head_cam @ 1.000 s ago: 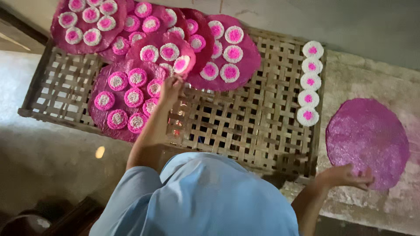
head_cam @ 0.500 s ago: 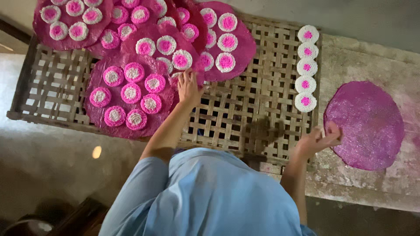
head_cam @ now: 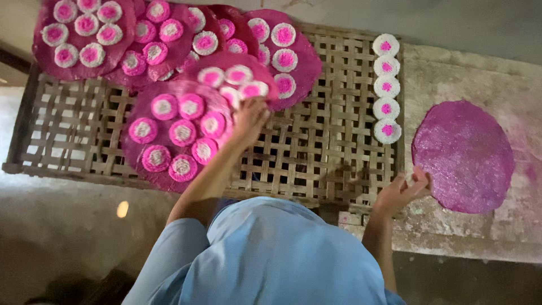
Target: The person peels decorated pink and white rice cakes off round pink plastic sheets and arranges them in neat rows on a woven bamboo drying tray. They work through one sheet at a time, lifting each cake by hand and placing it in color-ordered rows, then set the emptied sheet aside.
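A woven bamboo rack (head_cam: 316, 152) carries several round pink sheets topped with small white-and-pink cakes. My left hand (head_cam: 248, 118) grips the right edge of the nearest loaded pink sheet (head_cam: 175, 135), just below another loaded sheet (head_cam: 234, 76). To the right, a bare pink sheet (head_cam: 466, 155) lies flat on a pale stone surface (head_cam: 468, 73). My right hand (head_cam: 403, 189) pinches its left lower edge. A column of loose white cakes with pink centres (head_cam: 387, 87) runs along the rack's right side, between my two hands.
More loaded pink sheets overlap at the rack's far left (head_cam: 84, 34) and far middle (head_cam: 282, 51). My light blue clothing (head_cam: 271, 254) fills the bottom of the view. The grey floor (head_cam: 68, 237) lies below the rack on the left.
My right hand moved from the bare sheet's lower edge to its left edge and closed on it. My left hand stayed on the loaded sheet, which slid slightly right on the rack.
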